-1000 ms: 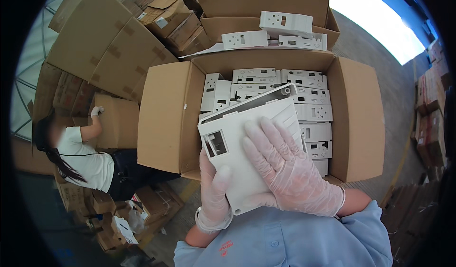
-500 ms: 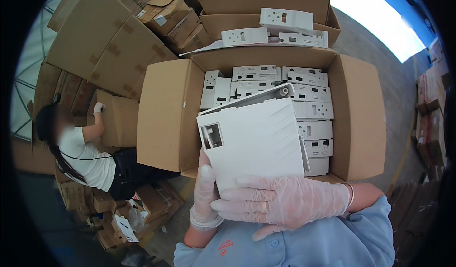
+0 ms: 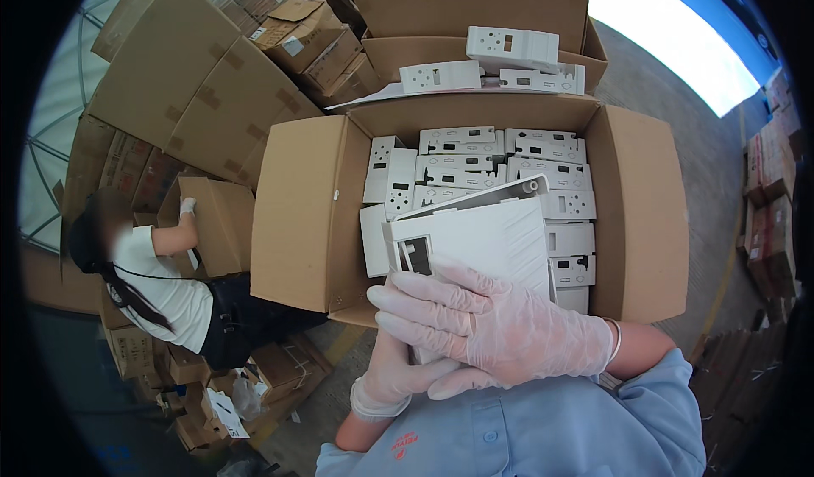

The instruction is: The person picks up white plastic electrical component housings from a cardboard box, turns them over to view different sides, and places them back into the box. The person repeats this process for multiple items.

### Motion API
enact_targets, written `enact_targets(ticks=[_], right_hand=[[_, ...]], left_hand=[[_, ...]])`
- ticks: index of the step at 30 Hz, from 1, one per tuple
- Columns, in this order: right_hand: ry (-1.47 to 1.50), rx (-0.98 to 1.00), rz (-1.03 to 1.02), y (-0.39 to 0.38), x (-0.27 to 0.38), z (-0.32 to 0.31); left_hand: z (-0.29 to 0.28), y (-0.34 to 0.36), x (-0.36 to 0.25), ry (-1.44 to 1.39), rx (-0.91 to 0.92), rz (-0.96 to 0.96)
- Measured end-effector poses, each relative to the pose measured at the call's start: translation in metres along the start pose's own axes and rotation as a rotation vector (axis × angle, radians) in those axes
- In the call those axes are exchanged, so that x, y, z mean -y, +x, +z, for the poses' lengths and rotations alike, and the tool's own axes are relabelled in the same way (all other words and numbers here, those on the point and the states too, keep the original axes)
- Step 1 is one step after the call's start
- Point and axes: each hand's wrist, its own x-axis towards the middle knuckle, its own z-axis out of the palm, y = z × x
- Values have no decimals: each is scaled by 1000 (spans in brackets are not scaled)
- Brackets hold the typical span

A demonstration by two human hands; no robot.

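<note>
A white plastic housing [image 3: 500, 233], shaped like a flat shell with a square window near one corner, is tilted in front of my chest. My left hand [image 3: 390, 373], in a thin translucent glove, grips its lower left side; its fingers are partly hidden behind my right hand. Across the housing's face lies my right hand [image 3: 509, 329], also gloved, palm down with fingers stretched out, just below the window. Beyond the housing, an open cardboard box [image 3: 292, 210] holds several stacked white plastic housings [image 3: 458, 161], with cut-outs and round holes on their edges.
Behind the box, more white housings [image 3: 512, 46] rest at another cardboard box [image 3: 475, 2]. On the left, a person [image 3: 161, 265] in a white top reaches to a carton [image 3: 222, 227]. Cardboard cartons [image 3: 309, 40] are stacked around, and others [image 3: 767, 223] stand at the right.
My right hand has slid up the housing's face toward its window. The housing sits lower and further right in the view. The person at the left still handles the carton.
</note>
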Motion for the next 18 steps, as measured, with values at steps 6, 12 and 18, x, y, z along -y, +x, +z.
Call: enact_targets(ticks=[6,12,18], right_hand=[[-645,-299,453,-18,-34,-41],[881,-775,626,-42,-40,-24],[1328,-584,705,-53,-13,-3]], left_hand=[[9,-24,-3,-332,-272,6],[5,-42,-10,-433,-319,11],[14,-41,-12,-395,-276,-5]])
